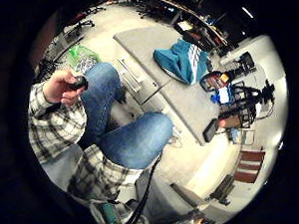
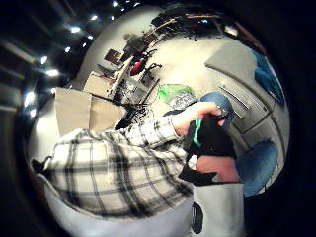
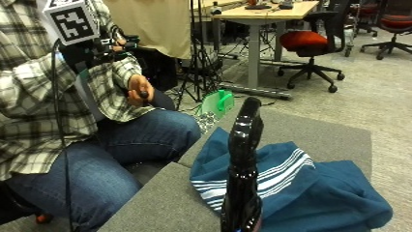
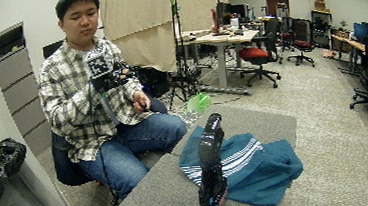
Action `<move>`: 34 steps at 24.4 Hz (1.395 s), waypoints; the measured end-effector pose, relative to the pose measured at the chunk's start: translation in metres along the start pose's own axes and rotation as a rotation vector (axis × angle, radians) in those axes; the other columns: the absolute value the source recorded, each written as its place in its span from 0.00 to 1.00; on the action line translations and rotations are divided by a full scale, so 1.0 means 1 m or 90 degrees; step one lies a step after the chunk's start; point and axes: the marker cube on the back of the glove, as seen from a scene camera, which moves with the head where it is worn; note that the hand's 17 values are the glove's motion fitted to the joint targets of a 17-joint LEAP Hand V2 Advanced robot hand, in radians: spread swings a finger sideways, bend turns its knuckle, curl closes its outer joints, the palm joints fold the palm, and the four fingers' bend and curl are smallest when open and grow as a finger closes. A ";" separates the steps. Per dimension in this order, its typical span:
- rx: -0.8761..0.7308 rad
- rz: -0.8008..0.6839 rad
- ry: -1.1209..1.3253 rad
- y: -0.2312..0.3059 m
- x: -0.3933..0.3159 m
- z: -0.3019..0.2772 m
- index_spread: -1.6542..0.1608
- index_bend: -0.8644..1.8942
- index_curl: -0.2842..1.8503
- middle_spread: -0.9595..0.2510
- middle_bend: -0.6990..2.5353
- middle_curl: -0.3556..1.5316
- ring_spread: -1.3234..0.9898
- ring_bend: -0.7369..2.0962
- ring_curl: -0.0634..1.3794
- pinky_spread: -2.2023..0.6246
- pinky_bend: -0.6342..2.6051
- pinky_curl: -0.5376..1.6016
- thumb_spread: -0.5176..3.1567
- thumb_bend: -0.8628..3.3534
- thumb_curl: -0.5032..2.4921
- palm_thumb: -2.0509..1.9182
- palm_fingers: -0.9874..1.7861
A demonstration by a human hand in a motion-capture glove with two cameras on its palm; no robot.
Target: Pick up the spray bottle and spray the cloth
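Spray bottle (image 3: 243,179) stands nearest the outside view's lens: dark, glossy, upright on the grey surface (image 3: 309,133). Its base is at the near edge and touches the near side of the cloth (image 3: 302,186). Long axis vertical; the nozzle head at the top seems to angle right and far, over the cloth, though the trigger itself is not resolvable.

Cloth: teal with white stripes, bunched, just right of and behind the bottle.

Right hand (image 3: 96,50): raised at chest height, well apart from the bottle, nothing in it. Cannot tell whether its fingers are apart or together. Bare left hand (image 3: 139,90) holds 1 small dark object above the lap.

Step in hand, as judged: reach not yet begun. To do it well, bring the hand down and across to the bottle's neck, wrap below the head with a finger free for the trigger, and lift straight up so the base does not drag the cloth. The nozzle looks roughly aimed already, so little rotation should be needed.
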 end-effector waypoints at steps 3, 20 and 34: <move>0.012 -0.024 0.022 0.000 0.022 0.004 0.74 0.38 0.24 0.78 0.27 0.26 0.64 0.37 0.14 0.84 0.33 0.32 0.43 0.27 0.26 0.65 0.40; 0.122 0.178 -0.087 0.002 0.235 -0.020 0.72 0.37 0.26 0.74 0.27 0.30 0.60 0.40 0.19 0.85 0.35 0.34 0.44 0.23 0.29 0.66 0.44; 0.166 0.301 -0.185 -0.020 0.332 -0.035 0.73 0.37 0.27 0.75 0.27 0.32 0.59 0.40 0.21 0.85 0.35 0.35 0.44 0.21 0.30 0.66 0.44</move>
